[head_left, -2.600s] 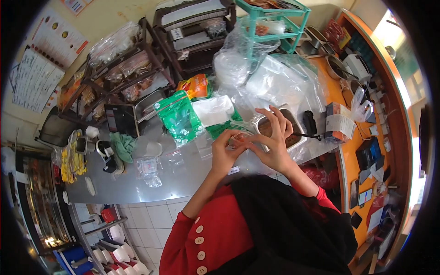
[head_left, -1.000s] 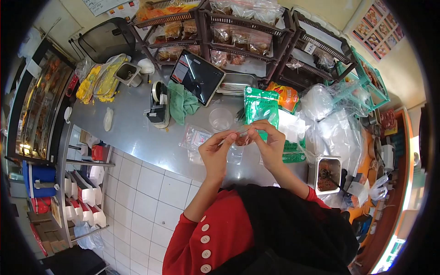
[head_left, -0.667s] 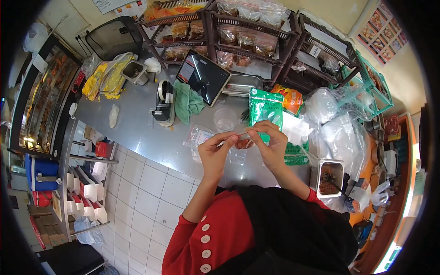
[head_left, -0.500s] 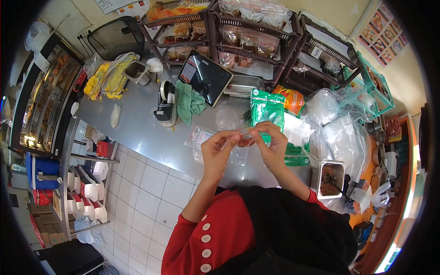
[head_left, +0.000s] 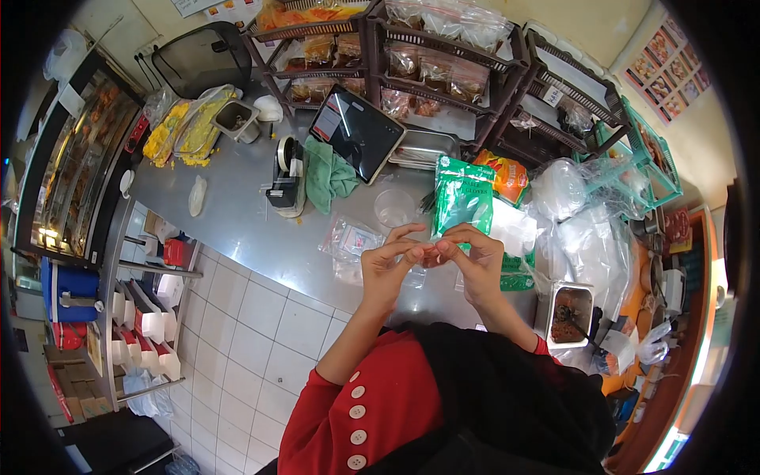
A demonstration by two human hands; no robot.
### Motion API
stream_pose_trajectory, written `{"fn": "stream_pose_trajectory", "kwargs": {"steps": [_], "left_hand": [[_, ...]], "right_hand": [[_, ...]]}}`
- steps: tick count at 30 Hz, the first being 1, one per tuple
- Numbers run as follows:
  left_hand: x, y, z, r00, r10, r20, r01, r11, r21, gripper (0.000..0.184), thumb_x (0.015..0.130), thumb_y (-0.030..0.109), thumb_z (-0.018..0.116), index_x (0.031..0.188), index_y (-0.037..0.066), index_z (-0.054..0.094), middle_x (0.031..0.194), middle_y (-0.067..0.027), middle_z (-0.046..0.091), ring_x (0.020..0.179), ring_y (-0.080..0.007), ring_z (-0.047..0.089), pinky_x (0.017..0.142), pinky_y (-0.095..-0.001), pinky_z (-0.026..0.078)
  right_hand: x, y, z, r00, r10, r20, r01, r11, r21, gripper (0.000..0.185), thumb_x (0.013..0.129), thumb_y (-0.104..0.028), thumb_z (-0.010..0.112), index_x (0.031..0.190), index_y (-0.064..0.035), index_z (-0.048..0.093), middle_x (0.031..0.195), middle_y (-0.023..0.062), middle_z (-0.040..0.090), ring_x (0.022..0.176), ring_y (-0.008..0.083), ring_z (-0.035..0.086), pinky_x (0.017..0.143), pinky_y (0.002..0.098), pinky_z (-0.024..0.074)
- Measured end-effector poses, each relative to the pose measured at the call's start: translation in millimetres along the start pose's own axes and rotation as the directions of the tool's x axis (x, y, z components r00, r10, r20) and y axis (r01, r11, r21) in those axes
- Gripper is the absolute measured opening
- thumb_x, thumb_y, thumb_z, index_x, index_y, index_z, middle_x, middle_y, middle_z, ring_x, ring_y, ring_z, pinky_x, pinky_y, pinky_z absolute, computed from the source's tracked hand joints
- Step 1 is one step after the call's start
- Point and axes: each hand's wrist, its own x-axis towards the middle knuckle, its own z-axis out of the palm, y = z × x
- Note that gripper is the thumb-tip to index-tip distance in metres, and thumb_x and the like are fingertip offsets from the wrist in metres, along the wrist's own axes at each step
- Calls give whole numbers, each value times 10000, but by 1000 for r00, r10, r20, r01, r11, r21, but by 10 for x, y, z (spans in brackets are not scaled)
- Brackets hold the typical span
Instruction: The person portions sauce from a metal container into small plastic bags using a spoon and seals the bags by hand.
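My left hand (head_left: 389,265) and my right hand (head_left: 475,257) meet over the near edge of the steel counter (head_left: 245,229). Thumb and fingers of each are pinched together on the top of a small clear plastic bag, which the fingers now mostly hide. Flat on the counter beside my left hand lie clear zip bags (head_left: 348,241). Just beyond both hands is a round clear plastic tub (head_left: 394,207). Closest to my right hand stands a green pack of disposable gloves (head_left: 463,198), with a white sheet (head_left: 514,229) next to it.
A tape dispenser (head_left: 286,178), a green cloth (head_left: 328,174) and a tablet (head_left: 356,134) stand toward the back. Brown crates (head_left: 443,55) of bagged food rise behind them. To the right are a metal container of sauce (head_left: 570,313) and clear plastic bags (head_left: 598,245).
Both hands have shifted slightly right and toward me, still pinching the bag. Its reddish contents showed below the fingers before and are now mostly covered.
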Motion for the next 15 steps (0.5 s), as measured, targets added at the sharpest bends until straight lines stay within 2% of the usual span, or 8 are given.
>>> {"fn": "stream_pose_trajectory", "kwargs": {"steps": [2, 4, 7, 10, 11, 13, 15], "left_hand": [[8, -69, -61, 995, 103, 18, -104, 990, 94, 79, 838, 71, 679, 849, 8, 726, 871, -69, 690, 1118, -239, 505, 930, -378, 390], [-3, -120, -90, 994, 103, -36, -100, 991, 85, 86, 840, 78, 679, 849, 6, 725, 909, -83, 683, 1119, -236, 503, 934, -381, 385], [0, -163, -136, 989, 101, -104, -87, 988, 130, 97, 840, 89, 682, 850, 1, 722, 976, -104, 667, 1117, -234, 503, 942, -382, 380], [17, -166, -144, 984, 81, -160, -57, 987, 151, 113, 837, 103, 689, 837, -6, 716, 1037, -120, 647, 1097, -226, 518, 956, -380, 377], [28, -168, -143, 982, 72, -177, -46, 988, 148, 120, 836, 108, 692, 831, -9, 713, 1056, -125, 640, 1087, -222, 525, 961, -380, 377], [46, -270, -237, 991, 72, -111, -48, 978, 205, 123, 833, 106, 694, 878, -8, 703, 1062, -130, 639, 1059, -213, 545, 960, -364, 388], [82, -279, -265, 993, 75, -94, -49, 967, 252, 158, 827, 104, 698, 939, -6, 687, 1071, -131, 638, 1035, -205, 562, 954, -348, 398]], "right_hand": [[19, 44, -38, 998, 25, 63, -23, 999, -25, 98, 793, -8, 698, 884, 26, 687, 850, 99, 642, 825, 163, 581, 716, 267, 453], [40, 187, -127, 987, 13, 159, -1, 997, -80, 120, 796, -4, 695, 912, 25, 693, 878, 104, 646, 854, 168, 592, 727, 267, 464], [55, 174, -81, 980, 106, 170, -97, 994, -58, 136, 803, -9, 691, 936, 18, 701, 938, 107, 651, 917, 178, 599, 788, 283, 481], [81, 181, -89, 967, 155, 201, -116, 975, -192, 155, 810, -18, 689, 961, 17, 700, 1003, 109, 650, 923, 172, 609, 788, 283, 504], [94, 211, -106, 965, 137, 224, -86, 971, -225, 159, 815, -24, 686, 967, 19, 697, 1000, 109, 653, 899, 167, 615, 766, 278, 509], [129, 322, -169, 958, 103, 269, -23, 957, -288, 167, 825, -36, 681, 980, 24, 690, 993, 110, 660, 851, 156, 627, 723, 268, 521], [174, 425, -254, 957, 180, 226, -113, 953, -282, 149, 844, -65, 668, 968, 11, 698, 936, 89, 674, 806, 141, 638, 685, 241, 514]]}}
